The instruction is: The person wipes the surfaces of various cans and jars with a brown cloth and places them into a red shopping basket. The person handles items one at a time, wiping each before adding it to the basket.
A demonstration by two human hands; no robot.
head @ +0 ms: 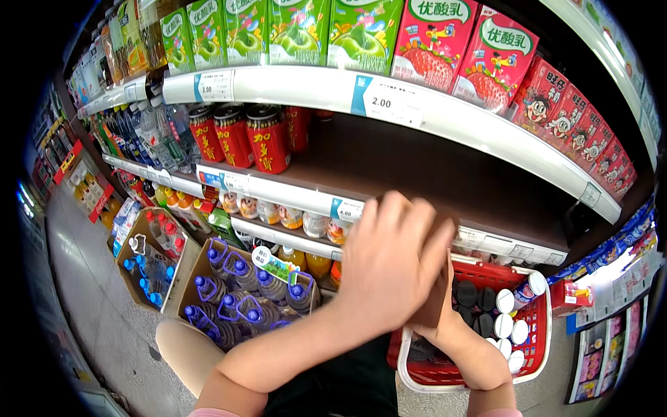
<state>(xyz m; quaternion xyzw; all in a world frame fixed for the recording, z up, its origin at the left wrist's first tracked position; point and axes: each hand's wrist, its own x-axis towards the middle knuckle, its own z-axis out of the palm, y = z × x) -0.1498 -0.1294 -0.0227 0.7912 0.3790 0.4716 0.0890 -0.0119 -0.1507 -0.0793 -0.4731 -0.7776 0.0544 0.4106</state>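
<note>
A dark brown flat piece, possibly a board, stands tilted in front of me at the lower shelf edge. My right hand grips it from the right side, mostly behind it. Blurred, my left hand lies against its left and upper part; whether those fingers grip it is not clear. Behind my hands runs a brown shelf with red drink cans at its left end. A red shopping basket with a white rim stands at the lower right, holding several containers with white lids and black lids.
Cardboard boxes of bottles with blue handles and of blue- and red-capped bottles stand on the floor at left. Green and red drink cartons line the shelf above. A magazine rack is at right.
</note>
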